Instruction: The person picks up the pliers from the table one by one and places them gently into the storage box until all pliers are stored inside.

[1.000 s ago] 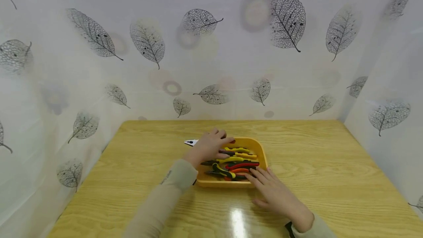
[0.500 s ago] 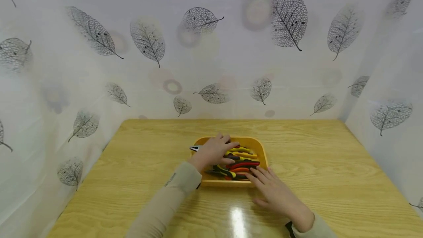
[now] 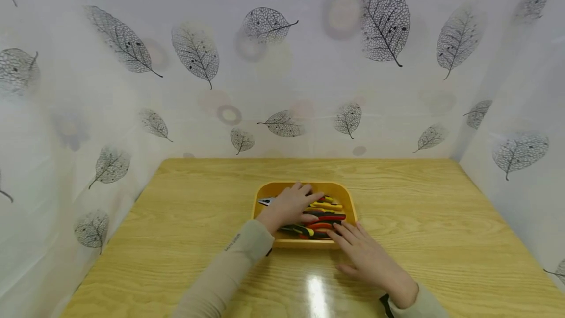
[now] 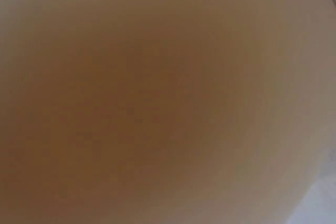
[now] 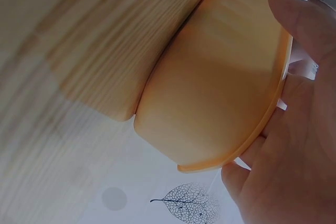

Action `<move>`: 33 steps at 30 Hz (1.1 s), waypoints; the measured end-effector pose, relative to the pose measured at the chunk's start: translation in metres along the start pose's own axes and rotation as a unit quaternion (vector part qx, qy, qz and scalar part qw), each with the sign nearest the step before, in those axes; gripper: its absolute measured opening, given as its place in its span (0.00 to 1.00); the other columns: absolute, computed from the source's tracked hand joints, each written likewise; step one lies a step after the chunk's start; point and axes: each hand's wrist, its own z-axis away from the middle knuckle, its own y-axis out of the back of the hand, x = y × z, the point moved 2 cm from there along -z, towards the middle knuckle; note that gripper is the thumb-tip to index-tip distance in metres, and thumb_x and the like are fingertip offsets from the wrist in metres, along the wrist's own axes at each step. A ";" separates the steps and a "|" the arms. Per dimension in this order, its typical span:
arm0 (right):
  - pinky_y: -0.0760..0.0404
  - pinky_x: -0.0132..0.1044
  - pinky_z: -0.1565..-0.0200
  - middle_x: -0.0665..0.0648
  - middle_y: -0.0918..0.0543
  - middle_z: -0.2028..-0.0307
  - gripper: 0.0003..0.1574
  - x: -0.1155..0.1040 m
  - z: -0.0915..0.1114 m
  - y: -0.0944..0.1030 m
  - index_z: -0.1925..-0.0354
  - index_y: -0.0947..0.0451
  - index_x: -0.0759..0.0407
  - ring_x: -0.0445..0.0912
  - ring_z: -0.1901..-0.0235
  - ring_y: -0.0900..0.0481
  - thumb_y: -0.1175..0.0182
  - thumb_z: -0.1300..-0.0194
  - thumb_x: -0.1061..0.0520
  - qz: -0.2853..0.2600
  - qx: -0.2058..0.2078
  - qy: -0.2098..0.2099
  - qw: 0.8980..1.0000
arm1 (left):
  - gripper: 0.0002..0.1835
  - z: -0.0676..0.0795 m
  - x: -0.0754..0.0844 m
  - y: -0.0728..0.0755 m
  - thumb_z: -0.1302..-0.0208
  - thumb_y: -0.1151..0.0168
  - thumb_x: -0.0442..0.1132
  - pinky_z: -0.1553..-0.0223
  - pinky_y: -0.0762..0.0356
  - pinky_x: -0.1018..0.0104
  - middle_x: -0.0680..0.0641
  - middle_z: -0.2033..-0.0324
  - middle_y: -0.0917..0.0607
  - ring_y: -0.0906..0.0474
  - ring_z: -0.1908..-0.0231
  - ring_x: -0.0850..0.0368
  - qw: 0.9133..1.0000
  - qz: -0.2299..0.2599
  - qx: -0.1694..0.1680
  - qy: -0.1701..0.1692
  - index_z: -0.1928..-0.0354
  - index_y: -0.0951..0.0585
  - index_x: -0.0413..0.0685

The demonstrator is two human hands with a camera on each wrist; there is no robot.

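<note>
A yellow plastic tray (image 3: 304, 244) on the table holds several pliers with red, yellow and black handles, such as the yellow-and-black pliers (image 3: 304, 231). My left hand (image 3: 289, 207) is over its left half, holding combination pliers (image 3: 266, 201) whose silver nose sticks out to the left; the palm hides their handles. The left wrist view is only a brown blur. At the front right corner my right hand (image 3: 366, 259) rests on the rim with fingers extended over it. In the right wrist view, the fingers (image 5: 278, 124) reach across the tray's rim (image 5: 286, 61).
The tray stands on a wood-grain table (image 3: 419, 200). A pale curtain (image 3: 304, 72) with a leaf print surrounds the table at the back and both sides. A bright reflection lies on the tabletop in front.
My left hand has moved right and slightly toward me, bringing the combination pliers from beyond the tray's left rim to within it. My right hand has stayed at the corner.
</note>
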 end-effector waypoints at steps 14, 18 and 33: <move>0.47 0.55 0.42 0.63 0.36 0.40 0.45 -0.001 -0.002 0.001 0.38 0.39 0.60 0.57 0.40 0.43 0.38 0.49 0.43 -0.004 -0.018 -0.009 1.000 | 0.34 0.000 0.003 -0.013 0.42 0.55 0.63 0.55 0.30 0.61 0.50 0.48 0.33 0.35 0.52 0.53 1.000 -0.007 -0.009 -0.001 0.35 0.40 0.59; 0.46 0.55 0.43 0.63 0.36 0.40 0.45 -0.001 -0.001 0.000 0.38 0.39 0.60 0.58 0.40 0.43 0.38 0.49 0.43 -0.004 -0.021 -0.010 1.000 | 0.34 0.001 0.003 -0.016 0.42 0.55 0.62 0.53 0.32 0.60 0.50 0.46 0.33 0.36 0.50 0.53 1.000 -0.008 -0.018 0.002 0.35 0.41 0.60; 0.46 0.55 0.43 0.63 0.37 0.40 0.45 -0.001 -0.001 0.000 0.38 0.39 0.60 0.58 0.40 0.43 0.38 0.48 0.43 -0.003 -0.018 -0.008 1.000 | 0.34 -0.002 0.000 -0.022 0.42 0.55 0.62 0.50 0.34 0.60 0.50 0.45 0.34 0.37 0.49 0.54 0.999 0.003 -0.037 -0.003 0.35 0.42 0.61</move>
